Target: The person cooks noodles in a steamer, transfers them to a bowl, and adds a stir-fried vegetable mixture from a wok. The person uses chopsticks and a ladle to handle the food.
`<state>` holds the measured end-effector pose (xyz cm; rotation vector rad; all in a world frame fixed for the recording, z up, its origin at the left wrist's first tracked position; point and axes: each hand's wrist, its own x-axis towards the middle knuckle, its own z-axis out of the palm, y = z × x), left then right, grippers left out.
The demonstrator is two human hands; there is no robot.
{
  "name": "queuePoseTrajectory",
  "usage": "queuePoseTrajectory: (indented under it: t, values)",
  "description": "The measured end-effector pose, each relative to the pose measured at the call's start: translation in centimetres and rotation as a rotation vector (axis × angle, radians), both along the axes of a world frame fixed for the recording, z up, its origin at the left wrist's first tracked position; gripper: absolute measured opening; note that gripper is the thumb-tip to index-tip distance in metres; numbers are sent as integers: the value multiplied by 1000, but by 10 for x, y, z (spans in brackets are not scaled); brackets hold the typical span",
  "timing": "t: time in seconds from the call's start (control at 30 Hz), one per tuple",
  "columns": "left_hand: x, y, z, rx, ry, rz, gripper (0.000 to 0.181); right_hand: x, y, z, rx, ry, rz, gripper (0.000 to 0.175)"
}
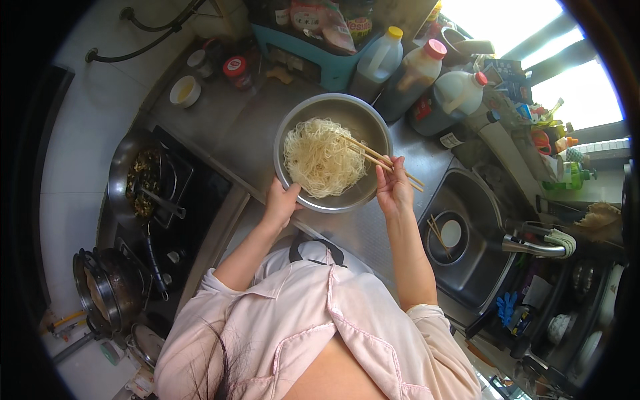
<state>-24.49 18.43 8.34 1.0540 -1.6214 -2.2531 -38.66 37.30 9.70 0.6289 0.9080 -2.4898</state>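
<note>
A wide stainless steel bowl (334, 205) stands on the metal counter before me. Inside it lies a tangled heap of thin pale noodles (325, 160), mostly toward the bowl's left side. My left hand (281, 200) grips the rim at the lower left, thumb on top and fingers hidden beneath. In my right hand (395, 187) is a pair of wooden chopsticks (372, 154), held above the bowl's right edge. Their tips reach the right side of the noodles; whether they pinch any strands I cannot tell.
At left, a wok (117, 175) with chopped food and a spatula (162, 202) sits on the stove. Large bottles (410, 75) line the back right. A sink (475, 200) holds a small bowl (451, 233) and chopsticks. A small white bowl (185, 92) rests at the back left.
</note>
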Motion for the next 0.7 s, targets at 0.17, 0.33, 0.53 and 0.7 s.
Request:
queuePoseTrajectory:
  t: [0.17,0.33,0.53,0.7]
  values:
    - [6,4,-11,55,-82,-54,39,-3,-2,23,-98,51,45,23]
    - [9,4,-23,144,-85,-21,41,-3,-2,54,-172,120,58,23]
    - [13,0,-25,176,-111,12,40,-3,1,65,38,444,100,20]
    - [15,-7,-21,164,-39,80,39,-11,15,63,669,887,94,14]
